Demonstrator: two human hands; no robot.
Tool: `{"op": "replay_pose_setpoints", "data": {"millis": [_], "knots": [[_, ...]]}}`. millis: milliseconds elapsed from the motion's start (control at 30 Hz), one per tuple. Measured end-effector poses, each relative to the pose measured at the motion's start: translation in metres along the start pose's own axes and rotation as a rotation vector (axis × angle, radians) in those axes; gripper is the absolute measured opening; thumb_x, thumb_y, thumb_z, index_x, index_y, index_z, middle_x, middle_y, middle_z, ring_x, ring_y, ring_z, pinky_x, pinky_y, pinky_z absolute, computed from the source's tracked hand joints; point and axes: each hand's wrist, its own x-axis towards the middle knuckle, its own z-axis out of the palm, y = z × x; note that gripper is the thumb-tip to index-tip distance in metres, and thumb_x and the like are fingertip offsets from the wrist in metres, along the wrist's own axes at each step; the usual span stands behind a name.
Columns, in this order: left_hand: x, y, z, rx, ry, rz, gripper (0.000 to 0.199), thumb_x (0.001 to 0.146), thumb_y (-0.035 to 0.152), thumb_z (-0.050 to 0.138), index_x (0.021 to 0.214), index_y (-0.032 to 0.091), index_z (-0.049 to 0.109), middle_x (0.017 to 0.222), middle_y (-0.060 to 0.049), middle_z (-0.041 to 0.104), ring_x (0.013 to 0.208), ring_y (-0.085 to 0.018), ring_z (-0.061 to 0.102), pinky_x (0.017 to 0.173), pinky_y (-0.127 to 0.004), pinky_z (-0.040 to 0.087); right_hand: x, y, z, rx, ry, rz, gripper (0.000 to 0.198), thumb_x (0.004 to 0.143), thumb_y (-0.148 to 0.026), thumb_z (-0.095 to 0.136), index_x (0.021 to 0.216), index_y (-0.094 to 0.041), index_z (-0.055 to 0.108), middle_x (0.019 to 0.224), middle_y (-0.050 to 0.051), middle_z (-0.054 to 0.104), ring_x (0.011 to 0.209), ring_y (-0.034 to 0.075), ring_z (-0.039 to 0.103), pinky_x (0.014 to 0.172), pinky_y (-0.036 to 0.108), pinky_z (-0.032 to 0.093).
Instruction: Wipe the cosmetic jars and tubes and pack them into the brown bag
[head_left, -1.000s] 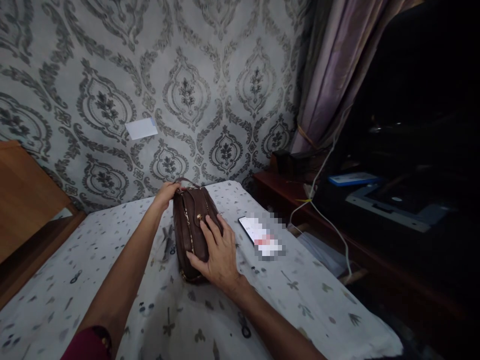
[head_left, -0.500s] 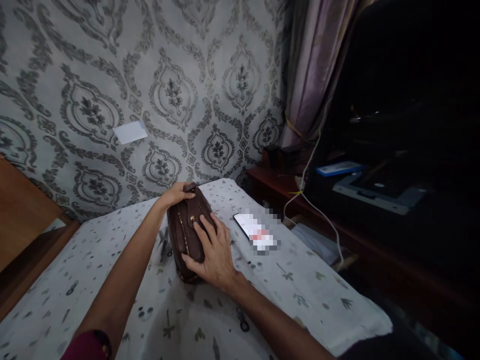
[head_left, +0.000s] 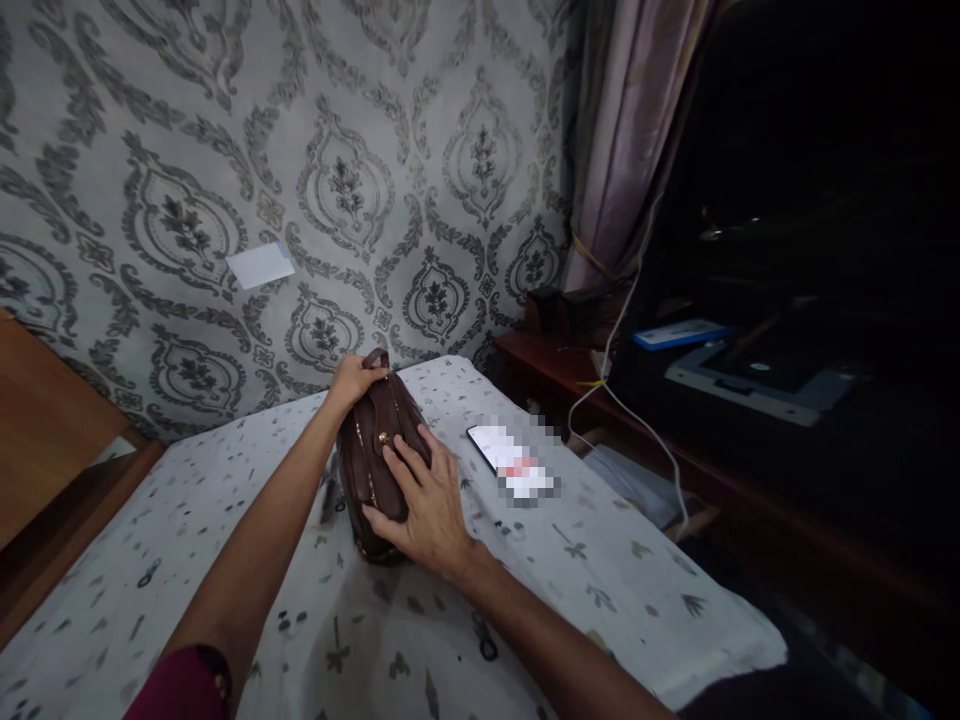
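Observation:
A brown handbag [head_left: 369, 465] with gold zips and a round gold clasp lies on a white patterned sheet [head_left: 390, 640]. At the bag's far end, my left hand [head_left: 354, 382] is closed on its edge, thumb over the top beside a short brown strap [head_left: 376, 358]; its other fingers are mostly hidden. My right hand [head_left: 431, 505] rests on the bag's right side with fingers spread and thumb apart, the fingertips close to the clasp. To the right of the bag lies a phone [head_left: 491, 445] with a lit screen, partly blurred out.
Behind the sheet rises a patterned wall [head_left: 435, 200] bearing a white switch plate [head_left: 261, 265]. Wooden furniture [head_left: 60, 430] borders the left. On the right are a purple curtain [head_left: 615, 150], a white cable [head_left: 660, 435] and a dark shelf with a blue box [head_left: 679, 334].
My left hand has shifted slightly up at the bag's far end, and the strap now stands higher as a loop. The right hand has barely moved.

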Motion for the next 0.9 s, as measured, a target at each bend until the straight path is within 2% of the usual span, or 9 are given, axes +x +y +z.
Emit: {"op": "replay_pose_setpoints", "data": {"millis": [200, 433, 567, 667, 767, 833, 900], "knots": [[-0.011, 0.006, 0.002, -0.026, 0.053, 0.026, 0.024, 0.060, 0.039, 0.073, 0.057, 0.018, 0.062, 0.049, 0.006, 0.047, 0.053, -0.012, 0.042, 0.054, -0.025, 0.028, 0.001, 0.000, 0.001, 0.025, 0.024, -0.001, 0.059, 0.081, -0.047, 0.067, 0.129, -0.013, 0.060, 0.131, 0.015, 0.064, 0.139, 0.041, 0.036, 0.109, 0.062, 0.034], [-0.031, 0.019, -0.002, -0.122, -0.045, 0.119, 0.030, 0.062, 0.044, 0.070, 0.059, 0.017, 0.057, 0.053, 0.007, 0.044, 0.053, -0.010, 0.038, 0.055, -0.024, 0.029, 0.001, -0.001, 0.002, -0.039, -0.013, 0.012, 0.063, 0.082, -0.051, 0.066, 0.133, -0.015, 0.057, 0.139, 0.016, 0.058, 0.139, 0.041, 0.035, 0.109, 0.061, 0.034], [-0.036, 0.021, -0.004, -0.147, -0.103, 0.157, 0.034, 0.062, 0.048, 0.071, 0.060, 0.017, 0.057, 0.055, 0.006, 0.048, 0.056, -0.010, 0.042, 0.055, -0.023, 0.033, 0.001, 0.000, 0.000, -0.047, -0.027, 0.026, 0.067, 0.081, -0.052, 0.068, 0.136, -0.018, 0.055, 0.148, 0.018, 0.047, 0.139, 0.040, 0.034, 0.108, 0.060, 0.035], [-0.036, 0.016, -0.011, -0.142, -0.125, 0.155, 0.038, 0.068, 0.053, 0.068, 0.073, 0.015, 0.067, 0.062, 0.002, 0.059, 0.059, -0.013, 0.050, 0.057, -0.024, 0.038, 0.001, 0.001, -0.001, -0.038, -0.013, 0.023, 0.065, 0.080, -0.052, 0.070, 0.136, -0.022, 0.057, 0.152, 0.018, 0.040, 0.140, 0.039, 0.034, 0.108, 0.058, 0.036], [-0.033, 0.005, -0.026, -0.105, -0.095, 0.158, 0.042, 0.071, 0.051, 0.066, 0.090, 0.014, 0.072, 0.078, -0.002, 0.070, 0.071, -0.017, 0.058, 0.066, -0.026, 0.044, 0.000, 0.002, 0.000, -0.025, 0.008, -0.009, 0.056, 0.083, -0.050, 0.068, 0.134, -0.027, 0.059, 0.151, 0.014, 0.043, 0.141, 0.037, 0.033, 0.111, 0.058, 0.032], [-0.032, -0.005, -0.037, -0.051, -0.055, 0.149, 0.037, 0.069, 0.046, 0.067, 0.088, 0.014, 0.072, 0.077, -0.002, 0.070, 0.073, -0.018, 0.058, 0.068, -0.026, 0.044, 0.000, 0.002, 0.001, -0.019, 0.019, -0.025, 0.051, 0.086, -0.048, 0.065, 0.133, -0.028, 0.060, 0.149, 0.011, 0.049, 0.141, 0.036, 0.034, 0.113, 0.058, 0.027], [-0.032, -0.015, -0.047, 0.014, -0.016, 0.133, 0.029, 0.068, 0.041, 0.067, 0.078, 0.015, 0.071, 0.068, 0.000, 0.066, 0.068, -0.017, 0.056, 0.065, -0.026, 0.042, -0.001, 0.001, 0.002, -0.015, 0.024, -0.031, 0.048, 0.089, -0.045, 0.063, 0.133, -0.027, 0.060, 0.146, 0.009, 0.054, 0.141, 0.035, 0.036, 0.115, 0.058, 0.023]]}}
